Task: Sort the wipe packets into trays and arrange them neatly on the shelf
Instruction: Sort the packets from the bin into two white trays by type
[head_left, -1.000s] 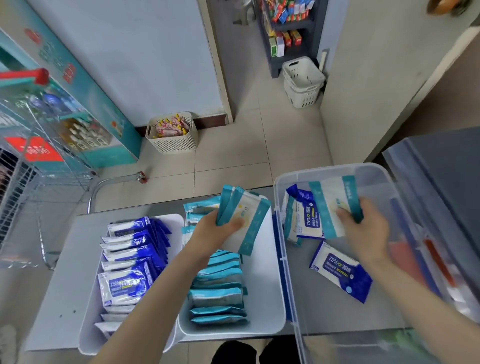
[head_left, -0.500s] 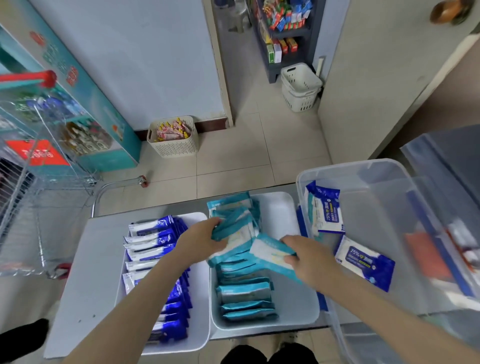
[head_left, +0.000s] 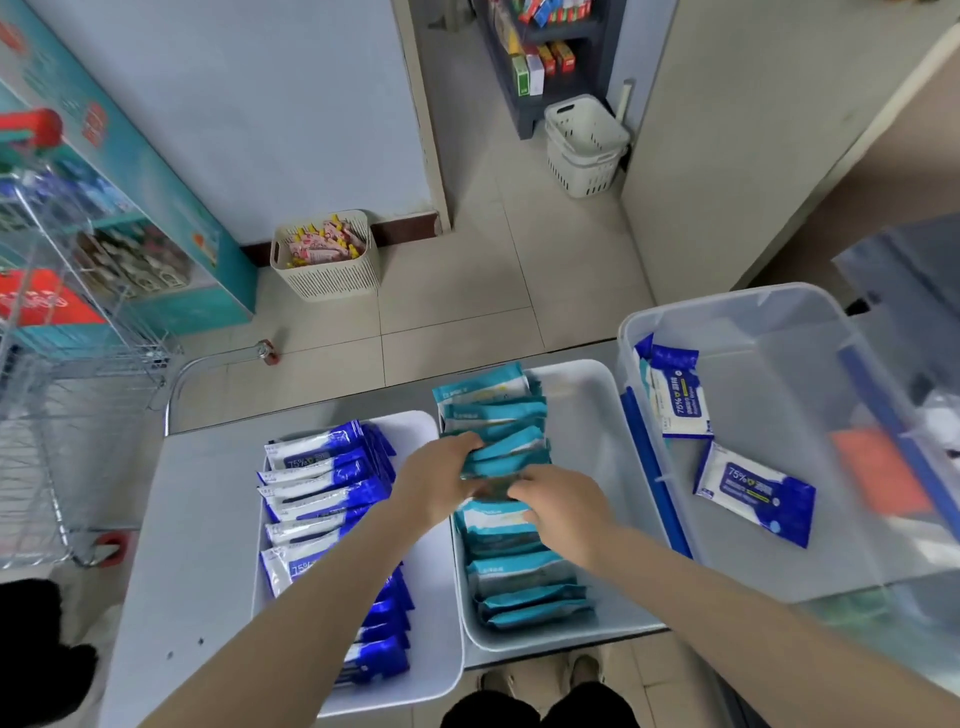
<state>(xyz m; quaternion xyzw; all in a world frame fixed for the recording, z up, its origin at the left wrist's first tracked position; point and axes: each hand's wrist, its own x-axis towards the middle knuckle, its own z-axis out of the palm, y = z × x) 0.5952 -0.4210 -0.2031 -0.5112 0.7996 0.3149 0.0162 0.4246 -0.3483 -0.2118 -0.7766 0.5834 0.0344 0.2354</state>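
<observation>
We look down on a pale table (head_left: 197, 519) that carries everything we are sorting. On its right end stands a clear bin (head_left: 727, 306), the largest container here, with a blue strip running along its near left wall. Off the table's left edge we see a wire shopping cart (head_left: 62, 415).

Two white trays sit side by side on the table. The left tray (head_left: 431, 649) and the right tray (head_left: 597, 415) are just beside each other, and the right tray touches the bin. Beyond the table, a floor basket (head_left: 327, 260) of small snack packs stands against the wall.

In the left tray we see blue packets (head_left: 322, 483) lined up in one overlapping row from far end to near end. In the right tray the teal packets (head_left: 519, 577) form a similar row along its left side.

Both hands meet over the middle of the teal row. The left hand (head_left: 441, 478) has its fingers curled over the top edges of several teal packets and grips them. The right hand (head_left: 566, 504) bends its fingers down into the row just beside the left hand. Its fingertips are hidden among the packets, so we cannot tell whether it pinches one.

Inside the bin we find two more blue packets. The upright packet (head_left: 680, 400) leans against the left wall, and the flat packet (head_left: 753, 491) lies on the bottom near it.
</observation>
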